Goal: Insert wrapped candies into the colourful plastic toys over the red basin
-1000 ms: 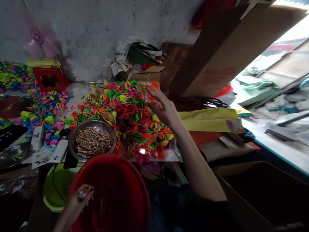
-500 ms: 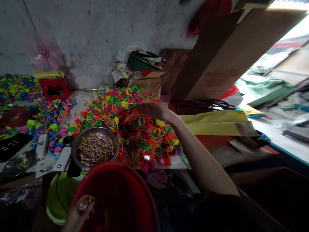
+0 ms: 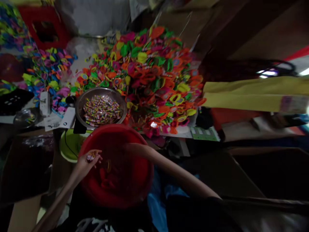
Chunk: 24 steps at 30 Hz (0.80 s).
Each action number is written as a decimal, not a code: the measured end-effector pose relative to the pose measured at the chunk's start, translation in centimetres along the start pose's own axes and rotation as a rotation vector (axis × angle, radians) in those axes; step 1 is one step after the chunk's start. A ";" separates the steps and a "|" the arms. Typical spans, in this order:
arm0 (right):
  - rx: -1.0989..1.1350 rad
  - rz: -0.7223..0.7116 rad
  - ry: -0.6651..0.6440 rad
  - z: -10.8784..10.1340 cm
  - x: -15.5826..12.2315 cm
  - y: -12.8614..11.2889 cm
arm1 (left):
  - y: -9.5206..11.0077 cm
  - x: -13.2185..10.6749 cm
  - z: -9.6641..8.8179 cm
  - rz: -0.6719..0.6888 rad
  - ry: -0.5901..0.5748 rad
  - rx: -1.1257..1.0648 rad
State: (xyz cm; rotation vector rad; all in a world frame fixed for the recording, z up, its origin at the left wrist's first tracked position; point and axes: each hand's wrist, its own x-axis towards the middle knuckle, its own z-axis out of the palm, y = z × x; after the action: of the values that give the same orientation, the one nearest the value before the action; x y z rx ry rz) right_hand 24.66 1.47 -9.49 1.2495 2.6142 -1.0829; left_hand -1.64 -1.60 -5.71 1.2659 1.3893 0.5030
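Observation:
My left hand (image 3: 87,163) is closed round several small wrapped candies (image 3: 91,156) at the left rim of a deep red basin (image 3: 142,193). Over the inside of that basin, my right hand (image 3: 129,150) is dark and smeared by motion, so its fingers do not show. A few orange and yellow plastic pieces (image 3: 107,182) lie on the basin's bottom. Behind the basin stands a steel bowl (image 3: 78,111) of similar wrapped candies (image 3: 103,109). To its right rises a heap of bright toy watches (image 3: 166,87) in orange, green, yellow and pink.
Below the table edge, a lime-green basin (image 3: 67,149) sits left of the red one. A white power bank (image 3: 69,118), a power strip (image 3: 44,103) and a small metal bowl (image 3: 19,120) lie left. A red stool (image 3: 26,19) stands behind; yellow sacking (image 3: 241,96) lies right.
My right hand has come down from the watch heap into the red basin. The left hand still holds candies by the rim. The view has tilted down, showing more of the basin.

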 end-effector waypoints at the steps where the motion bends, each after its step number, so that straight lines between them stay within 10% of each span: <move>1: 0.043 0.007 -0.038 2.4 0.2 -0.7 | 0.0 0.0 0.1 -0.005 -0.020 -0.016; 7: 0.364 -0.117 -0.124 9.0 1.5 -5.6 | -0.4 -0.1 0.9 0.017 -0.072 -0.058; 24: 0.345 -0.250 -0.483 10.9 0.4 -5.7 | -1.4 -0.9 0.7 -0.004 -0.066 -0.183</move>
State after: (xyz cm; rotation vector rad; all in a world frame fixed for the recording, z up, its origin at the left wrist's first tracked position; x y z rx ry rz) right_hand 17.78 -7.37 -14.63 0.5882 2.3066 -1.6854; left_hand -1.77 -3.13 -6.68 1.1218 1.2612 0.5671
